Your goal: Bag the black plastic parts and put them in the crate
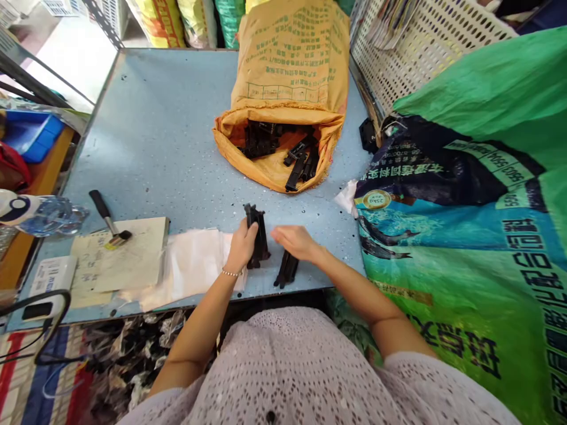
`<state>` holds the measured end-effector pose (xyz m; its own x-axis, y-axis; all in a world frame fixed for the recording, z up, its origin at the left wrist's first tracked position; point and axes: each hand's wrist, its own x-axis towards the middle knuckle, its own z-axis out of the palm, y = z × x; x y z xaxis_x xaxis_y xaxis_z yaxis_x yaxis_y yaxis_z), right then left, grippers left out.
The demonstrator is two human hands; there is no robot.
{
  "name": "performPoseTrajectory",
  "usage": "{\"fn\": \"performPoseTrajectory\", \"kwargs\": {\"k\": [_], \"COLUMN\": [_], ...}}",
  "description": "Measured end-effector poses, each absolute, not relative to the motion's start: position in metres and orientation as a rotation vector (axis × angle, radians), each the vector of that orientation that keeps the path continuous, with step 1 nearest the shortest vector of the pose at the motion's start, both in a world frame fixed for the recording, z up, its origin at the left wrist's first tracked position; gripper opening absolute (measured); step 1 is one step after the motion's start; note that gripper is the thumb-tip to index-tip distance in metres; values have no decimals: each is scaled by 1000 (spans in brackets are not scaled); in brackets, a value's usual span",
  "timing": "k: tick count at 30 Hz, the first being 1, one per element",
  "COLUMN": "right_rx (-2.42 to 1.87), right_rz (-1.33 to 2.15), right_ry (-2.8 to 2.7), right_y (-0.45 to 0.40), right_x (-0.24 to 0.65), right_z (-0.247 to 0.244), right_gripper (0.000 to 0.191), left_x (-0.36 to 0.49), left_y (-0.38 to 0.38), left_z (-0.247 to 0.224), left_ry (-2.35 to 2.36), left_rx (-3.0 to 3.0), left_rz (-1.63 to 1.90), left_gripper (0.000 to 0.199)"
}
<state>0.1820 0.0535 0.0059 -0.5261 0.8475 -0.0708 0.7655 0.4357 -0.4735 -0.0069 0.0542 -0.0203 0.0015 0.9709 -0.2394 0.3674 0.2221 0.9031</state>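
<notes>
My left hand (pixel 242 245) is closed around a bundle of long black plastic parts (pixel 262 239), held upright just above the blue table. My right hand (pixel 297 241) is a short way to the right of the bundle, its fingers pointing at it and blurred at the tips; whether they pinch anything I cannot make out. Below that hand, more black plastic parts (pixel 287 269) lie near the table's front edge, partly covered by it. An orange woven sack (pixel 290 65) lies beyond both hands, its mouth facing me, with several similar black parts (pixel 302 160) inside.
To the left are thin clear plastic bags (pixel 195 260), a cardboard pad (pixel 139 251) with a brush (pixel 110 221) on it, a white power strip (pixel 52 283) and a water bottle (pixel 42 213). A large green sack (pixel 443 236) and a white perforated crate (pixel 425 47) border the right.
</notes>
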Motion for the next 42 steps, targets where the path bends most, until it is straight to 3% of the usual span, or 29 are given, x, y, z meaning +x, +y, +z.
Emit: {"fn": "performPoseTrajectory", "kwargs": {"k": [4, 8, 12, 15, 18, 21, 23, 28, 33, 36, 42], "right_rx": [-2079, -2333, -2147, -1722, -1371, -1491, -1503, -1319, -1281, -1345, -2334], "right_rz": [363, 450, 352, 461, 763, 793, 874, 1508, 964, 832, 297], "right_ry": [-2089, -1977, -2009, -2235, -2281, -1986, -1829, -1683, -2278, -2388, -1852], "right_y": [138, 189, 141, 77, 47, 67, 90, 88, 27, 41, 185], "right_x": [198, 199, 184, 174, 174, 179, 179, 170, 172, 181, 219], "right_z": [16, 20, 21, 23, 27, 27, 22, 6, 0, 5, 14], "right_gripper": [51, 56, 54, 50, 40, 36, 43, 60, 45, 44, 52], "left_x": [14, 26, 14, 11, 16, 22, 25, 16, -10, -17, 4], "left_y": [20, 7, 40, 69, 75, 60, 49, 49, 64, 58, 5], "left_z": [-37, -36, -23, -11, 1, 9, 12, 6, -5, -13, -27], "left_ry": [1649, 1669, 1419, 1154, 1109, 1075, 1044, 1200, 1393, 1581, 1731], "left_rx": [1616, 1753, 1422, 906, 756, 834, 866, 1000, 1212, 1501, 1821], "left_rz": [335, 225, 763, 1014, 1078, 1005, 981, 1046, 947, 691, 58], "left_gripper": [58, 63, 65, 75, 77, 78, 83, 75, 62, 56, 59]}}
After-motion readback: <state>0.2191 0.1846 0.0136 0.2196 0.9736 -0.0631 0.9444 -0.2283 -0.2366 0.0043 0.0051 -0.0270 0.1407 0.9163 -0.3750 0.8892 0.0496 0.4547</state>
